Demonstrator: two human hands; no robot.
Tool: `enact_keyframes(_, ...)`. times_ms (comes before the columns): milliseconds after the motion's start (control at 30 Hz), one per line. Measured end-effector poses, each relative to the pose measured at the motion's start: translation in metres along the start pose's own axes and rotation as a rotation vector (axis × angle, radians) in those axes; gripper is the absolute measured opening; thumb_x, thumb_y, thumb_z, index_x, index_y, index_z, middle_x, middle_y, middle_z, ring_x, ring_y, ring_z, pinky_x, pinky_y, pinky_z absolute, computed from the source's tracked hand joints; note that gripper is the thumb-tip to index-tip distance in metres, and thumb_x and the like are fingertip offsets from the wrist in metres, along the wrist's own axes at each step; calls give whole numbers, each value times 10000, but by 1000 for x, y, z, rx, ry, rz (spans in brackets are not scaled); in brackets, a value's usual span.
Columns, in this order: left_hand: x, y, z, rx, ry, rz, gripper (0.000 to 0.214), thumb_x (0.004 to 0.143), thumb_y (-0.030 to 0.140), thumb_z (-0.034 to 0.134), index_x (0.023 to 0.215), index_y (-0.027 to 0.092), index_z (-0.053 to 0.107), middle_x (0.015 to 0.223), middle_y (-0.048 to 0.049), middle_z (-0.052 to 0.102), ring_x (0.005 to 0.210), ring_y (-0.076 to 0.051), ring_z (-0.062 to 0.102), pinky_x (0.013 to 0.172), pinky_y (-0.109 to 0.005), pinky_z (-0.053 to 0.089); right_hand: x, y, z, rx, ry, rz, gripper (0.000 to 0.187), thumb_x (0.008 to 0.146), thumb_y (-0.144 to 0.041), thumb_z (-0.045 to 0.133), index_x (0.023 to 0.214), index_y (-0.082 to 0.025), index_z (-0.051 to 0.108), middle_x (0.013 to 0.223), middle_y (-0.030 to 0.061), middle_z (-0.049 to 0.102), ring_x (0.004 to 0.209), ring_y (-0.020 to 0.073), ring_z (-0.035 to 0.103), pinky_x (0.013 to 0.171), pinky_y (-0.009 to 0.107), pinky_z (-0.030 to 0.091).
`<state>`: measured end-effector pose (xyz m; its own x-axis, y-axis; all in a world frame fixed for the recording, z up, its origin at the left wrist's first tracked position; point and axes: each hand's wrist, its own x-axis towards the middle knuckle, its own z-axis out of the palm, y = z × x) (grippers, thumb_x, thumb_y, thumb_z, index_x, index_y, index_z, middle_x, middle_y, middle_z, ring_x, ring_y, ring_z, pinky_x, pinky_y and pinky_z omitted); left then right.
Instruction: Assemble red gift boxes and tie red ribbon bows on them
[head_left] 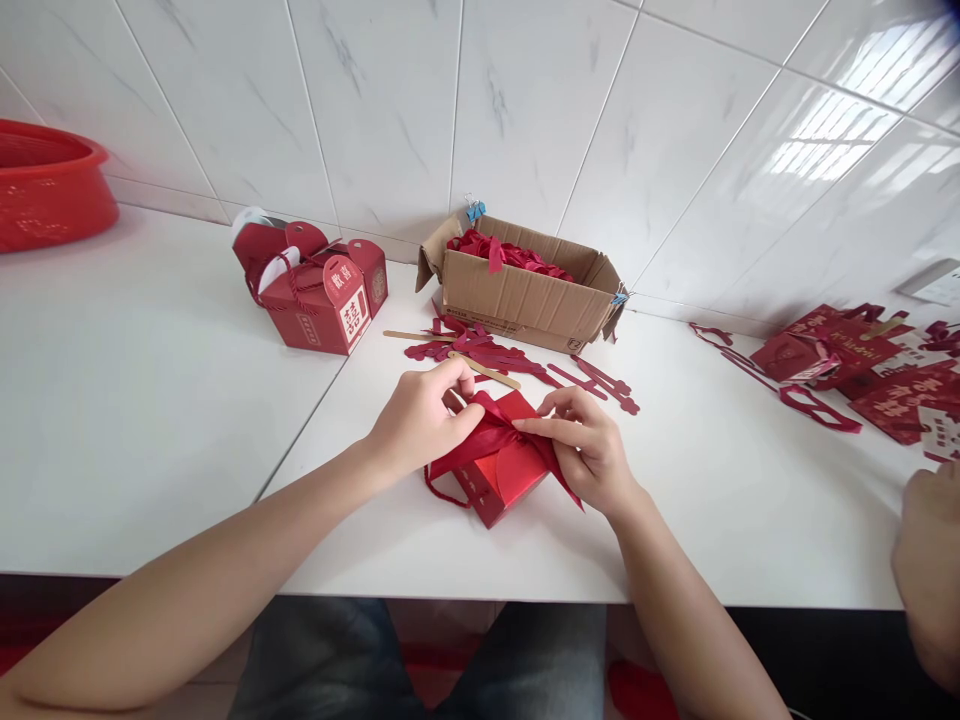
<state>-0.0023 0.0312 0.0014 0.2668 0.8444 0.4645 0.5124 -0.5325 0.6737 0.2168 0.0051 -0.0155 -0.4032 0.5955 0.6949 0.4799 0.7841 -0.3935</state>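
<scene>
A small red gift box [501, 472] lies on the white table [150, 400] right in front of me, with a red satin ribbon [487, 435] across its top. My left hand [421, 415] is closed, pinching the ribbon at the box's upper left. My right hand [589, 445] is closed too, fingers pinching the ribbon's other end over the box's right side. A thin cord loop [442, 490] hangs off the box's left edge.
A cardboard box [525, 295] of red ribbon pieces stands behind, with loose red paper cut-outs [510, 360] and wooden sticks [484, 370] before it. Finished red boxes [319, 285] sit back left, a red basin [45, 185] far left. More red boxes [847, 355] lie right, beside another person's hand [930, 560].
</scene>
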Motion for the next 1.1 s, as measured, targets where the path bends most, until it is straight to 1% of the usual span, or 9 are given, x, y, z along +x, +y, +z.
enact_keyframes(200, 0, 0, 3, -35, -40, -29, 72, 714, 163, 526, 691, 190, 463, 610, 52, 534, 503, -79, 531, 522, -199, 420, -1, 2, -1, -73, -35, -17, 441, 902, -39, 408, 977, -293, 759, 855, 54, 573, 738, 152, 515, 635, 317, 471)
enact_keyframes(400, 1, -3, 4, -50, -33, -26, 68, 709, 159, 523, 663, 177, 477, 599, 55, 520, 491, -65, 512, 510, -188, 402, -3, 2, -3, -108, -82, -14, 401, 918, -68, 420, 993, -268, 760, 855, 61, 580, 748, 149, 536, 604, 298, 474)
enact_keyframes(600, 0, -3, 5, -58, -38, -34, 61, 705, 148, 522, 667, 172, 481, 603, 58, 508, 482, -55, 489, 495, -179, 382, -1, -1, -7, -146, -118, -26, 420, 906, -36, 406, 1006, -239, 760, 849, 69, 588, 767, 154, 567, 640, 316, 500)
enact_keyframes(800, 0, -4, 5, -50, -36, 10, 58, 709, 126, 492, 671, 170, 493, 615, 50, 517, 502, -59, 475, 503, -181, 380, 0, -2, -8, -163, -124, -26, 414, 913, -50, 404, 1005, -239, 761, 846, 67, 591, 737, 147, 557, 616, 308, 483)
enact_keyframes(933, 0, -7, 6, -18, -22, 53, 70, 710, 123, 471, 663, 171, 492, 602, 44, 517, 499, -66, 432, 487, -191, 352, 0, -3, -8, -154, -128, -23, 403, 920, -62, 403, 1011, -228, 759, 843, 70, 592, 725, 148, 542, 606, 309, 470)
enact_keyframes(1100, -1, -10, 7, -1, -21, 49, 68, 713, 133, 464, 668, 174, 495, 592, 36, 511, 511, -78, 423, 478, -196, 333, 0, -3, -8, -147, -133, -23, 406, 918, -56, 401, 1021, -225, 756, 844, 69, 586, 717, 144, 527, 607, 309, 461)
